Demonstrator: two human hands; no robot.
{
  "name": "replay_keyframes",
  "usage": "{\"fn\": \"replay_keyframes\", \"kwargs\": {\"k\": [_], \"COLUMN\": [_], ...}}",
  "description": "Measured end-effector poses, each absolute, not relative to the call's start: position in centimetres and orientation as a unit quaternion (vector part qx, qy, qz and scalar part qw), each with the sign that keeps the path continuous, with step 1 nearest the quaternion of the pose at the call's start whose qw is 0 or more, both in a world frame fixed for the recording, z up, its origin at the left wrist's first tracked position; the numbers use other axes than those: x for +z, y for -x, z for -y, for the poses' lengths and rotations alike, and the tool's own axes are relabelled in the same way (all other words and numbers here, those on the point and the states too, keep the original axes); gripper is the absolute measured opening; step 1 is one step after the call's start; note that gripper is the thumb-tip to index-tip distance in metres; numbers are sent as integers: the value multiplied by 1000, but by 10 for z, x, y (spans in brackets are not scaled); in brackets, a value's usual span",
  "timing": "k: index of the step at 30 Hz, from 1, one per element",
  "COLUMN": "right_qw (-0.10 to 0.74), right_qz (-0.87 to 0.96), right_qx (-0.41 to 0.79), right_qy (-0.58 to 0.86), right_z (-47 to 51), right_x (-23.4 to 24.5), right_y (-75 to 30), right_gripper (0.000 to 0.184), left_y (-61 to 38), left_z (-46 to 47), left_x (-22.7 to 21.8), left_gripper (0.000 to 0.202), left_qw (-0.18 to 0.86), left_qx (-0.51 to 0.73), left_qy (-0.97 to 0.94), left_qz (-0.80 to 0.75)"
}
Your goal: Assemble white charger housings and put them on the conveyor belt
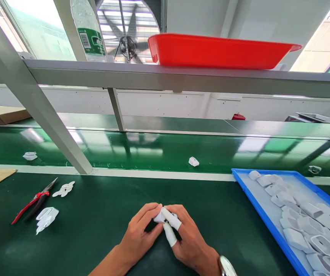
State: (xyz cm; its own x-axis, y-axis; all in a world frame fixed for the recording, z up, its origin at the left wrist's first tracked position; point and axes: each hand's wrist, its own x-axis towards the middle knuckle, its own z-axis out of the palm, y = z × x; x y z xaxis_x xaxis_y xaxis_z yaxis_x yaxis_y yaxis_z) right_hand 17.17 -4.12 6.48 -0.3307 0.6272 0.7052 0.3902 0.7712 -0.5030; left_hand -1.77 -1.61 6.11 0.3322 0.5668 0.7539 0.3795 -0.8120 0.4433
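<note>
With my left hand (137,235) and right hand (186,237) both pinched on the white part (159,216), it could slip toward the tray (264,218) at three o'clock.

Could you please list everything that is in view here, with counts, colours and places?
small plastic part: one, white, held between both hands
blue tray: one, right of the bench, filled with many white plastic shells
pliers: one, red and black handles, left on the bench
white scraps: two small heaps, beside the pliers
loose white parts: two, on the green conveyor belt
red tray: one, on the upper shelf
plastic bottle: one, clear, green label, upper shelf
left hand: bare, on the part
right hand: white finger cots, wristwatch
</note>
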Motion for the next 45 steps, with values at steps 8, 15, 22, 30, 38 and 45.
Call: {"fn": "replay_keyframes", "kwargs": {"k": [8,15,22,30,38,45], "right_qw": [448,464,440,486,434,405], "right_qz": [824,813,828,790,827,839], "right_qx": [21,3,7,-1,-54,-44], "right_qy": [345,351,347,374,352,361], "right_z": [42,42,36,33,38,15], "right_x": [68,57,59,59,51,5], "right_y": [-171,-174,-171,-174,-167,-168], "right_gripper": [52,51,45,55,52,34], "left_y": [16,18,19,26,36,43], "left_z": [17,15,9,1,-79,-187], "left_x": [62,64,52,50,74,77], "left_gripper": [27,26,27,31,31,17], "left_qw": [99,107,114,180,160,146], "left_qx": [491,487,472,418,347,318], "left_qy": [-803,-803,-804,-784,-762,-695], "left_qz": [-323,-327,-342,-422,-522,-628]}}
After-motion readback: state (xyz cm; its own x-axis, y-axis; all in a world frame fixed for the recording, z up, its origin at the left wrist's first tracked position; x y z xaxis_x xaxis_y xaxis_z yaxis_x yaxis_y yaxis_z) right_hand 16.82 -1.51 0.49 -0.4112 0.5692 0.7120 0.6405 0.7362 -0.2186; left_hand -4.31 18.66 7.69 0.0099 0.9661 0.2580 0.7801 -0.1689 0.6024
